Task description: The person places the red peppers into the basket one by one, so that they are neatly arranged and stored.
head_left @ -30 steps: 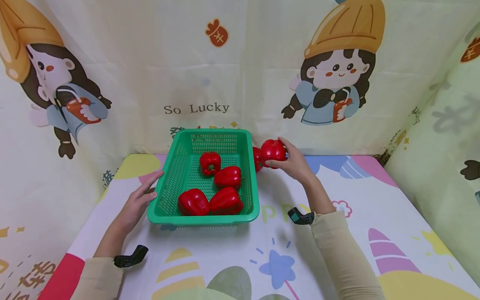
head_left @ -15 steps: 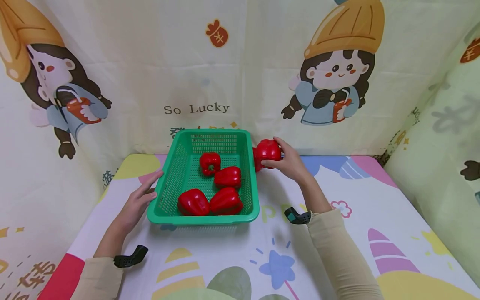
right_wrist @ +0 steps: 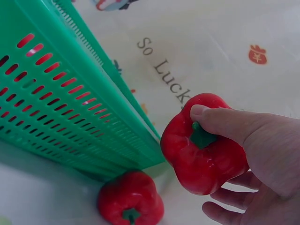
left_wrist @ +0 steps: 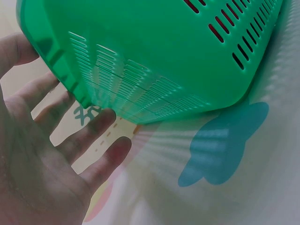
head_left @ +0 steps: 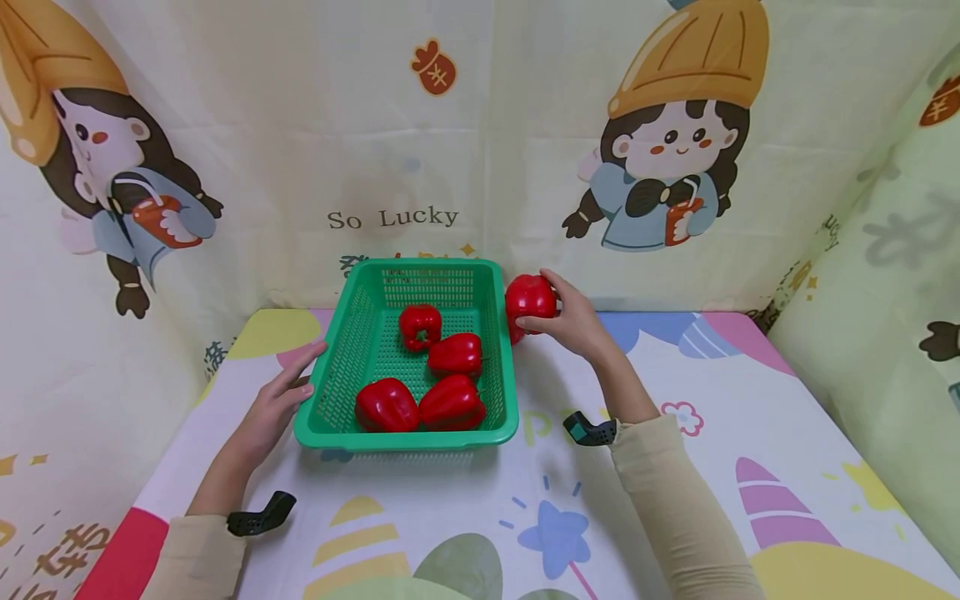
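My right hand grips a red bell pepper just outside the basket's right side. In the right wrist view, the thumb lies over the green stem of this held pepper, above the table. Another red bell pepper lies on the table beside the basket wall, mostly hidden in the head view. At the left side of the green plastic basket, my left hand touches the rim with spread, mostly straight fingers. The left wrist view shows those fingers along the basket's outside.
Inside the basket lie several red bell peppers, loosely spread with one farther back. A patterned cloth covers the table. Close behind the basket hangs a printed curtain, with further curtain along both sides.
My right hand has carried the held bell pepper a short way left, nearer the basket's right rim, over the pepper on the table. The left hand and the basket have stayed put.
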Motion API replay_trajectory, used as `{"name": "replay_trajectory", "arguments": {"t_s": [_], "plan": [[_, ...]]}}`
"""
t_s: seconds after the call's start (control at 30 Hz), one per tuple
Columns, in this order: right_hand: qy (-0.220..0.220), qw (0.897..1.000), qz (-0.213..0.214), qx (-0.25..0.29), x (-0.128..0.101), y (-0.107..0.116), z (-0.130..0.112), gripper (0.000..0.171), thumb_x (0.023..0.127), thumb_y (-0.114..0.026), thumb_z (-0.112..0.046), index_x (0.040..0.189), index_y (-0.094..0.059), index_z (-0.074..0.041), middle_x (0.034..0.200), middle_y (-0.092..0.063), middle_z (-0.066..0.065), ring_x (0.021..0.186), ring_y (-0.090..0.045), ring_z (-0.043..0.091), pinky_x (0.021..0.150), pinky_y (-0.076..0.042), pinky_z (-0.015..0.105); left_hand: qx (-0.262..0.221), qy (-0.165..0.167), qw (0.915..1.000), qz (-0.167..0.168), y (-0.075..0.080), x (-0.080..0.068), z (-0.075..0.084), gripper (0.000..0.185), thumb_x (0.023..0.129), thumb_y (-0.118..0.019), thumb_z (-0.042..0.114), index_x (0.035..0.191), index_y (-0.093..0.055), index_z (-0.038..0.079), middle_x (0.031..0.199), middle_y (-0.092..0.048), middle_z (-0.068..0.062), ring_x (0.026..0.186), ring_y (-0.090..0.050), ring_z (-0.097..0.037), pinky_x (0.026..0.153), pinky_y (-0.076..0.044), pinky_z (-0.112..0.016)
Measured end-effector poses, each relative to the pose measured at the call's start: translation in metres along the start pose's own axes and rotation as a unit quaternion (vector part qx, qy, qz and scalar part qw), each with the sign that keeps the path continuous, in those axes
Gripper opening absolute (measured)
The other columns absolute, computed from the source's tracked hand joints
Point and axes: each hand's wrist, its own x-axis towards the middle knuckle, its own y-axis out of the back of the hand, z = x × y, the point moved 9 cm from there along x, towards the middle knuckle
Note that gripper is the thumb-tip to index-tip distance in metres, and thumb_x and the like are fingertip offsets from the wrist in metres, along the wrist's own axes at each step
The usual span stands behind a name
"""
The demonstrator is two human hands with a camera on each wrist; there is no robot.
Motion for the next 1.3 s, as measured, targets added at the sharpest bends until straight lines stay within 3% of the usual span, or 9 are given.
{"name": "replay_trajectory", "arguments": {"t_s": [0.4, 0.63, 0.9, 1.3], "plan": [[0.006, 1.0, -0.013, 0.015, 0.001, -0.006, -0.01, 0.092, 0.078, -0.079, -0.027, 0.153, -0.026, -0.019, 0.148, -0.04, 0.01, 0.131, -0.042, 0.033, 0.09, -0.053, 0.05, -0.004, 0.004, 1.0, -0.001, 0.0, 0.0, -0.001, 0.052, 0.104, -0.034, 0.034, 0.154, -0.023, 0.029, 0.163, -0.015, 0.005, 0.124, -0.037, 0.002, 0.106, -0.032, -0.049], [0.015, 0.999, -0.02, 0.027, 0.002, -0.01, -0.015, 0.091, 0.079, -0.079, -0.027, 0.153, -0.026, -0.02, 0.147, -0.042, 0.01, 0.129, -0.044, 0.032, 0.09, -0.053, 0.049, -0.001, 0.002, 1.0, 0.0, 0.0, 0.0, -0.001, 0.052, 0.104, -0.034, 0.034, 0.154, -0.023, 0.028, 0.163, -0.015, 0.005, 0.124, -0.038, 0.002, 0.102, -0.034, -0.036], [0.016, 0.999, -0.025, 0.031, 0.004, -0.013, -0.018, 0.09, 0.079, -0.078, -0.029, 0.153, -0.027, -0.021, 0.146, -0.043, 0.008, 0.128, -0.045, 0.032, 0.089, -0.054, 0.048, 0.003, 0.001, 1.0, 0.0, 0.0, 0.0, -0.001, 0.052, 0.104, -0.033, 0.033, 0.155, -0.023, 0.028, 0.163, -0.014, 0.003, 0.125, -0.036, 0.002, 0.103, -0.034, -0.04], [0.021, 0.998, -0.044, 0.029, 0.009, -0.021, -0.027, 0.092, 0.078, -0.079, -0.028, 0.153, -0.026, -0.022, 0.148, -0.041, 0.007, 0.131, -0.042, 0.031, 0.09, -0.054, 0.048, 0.003, 0.001, 1.0, 0.0, 0.0, 0.001, -0.001, 0.052, 0.104, -0.033, 0.034, 0.155, -0.022, 0.028, 0.163, -0.014, 0.003, 0.124, -0.037, 0.002, 0.101, -0.034, -0.033]]}}
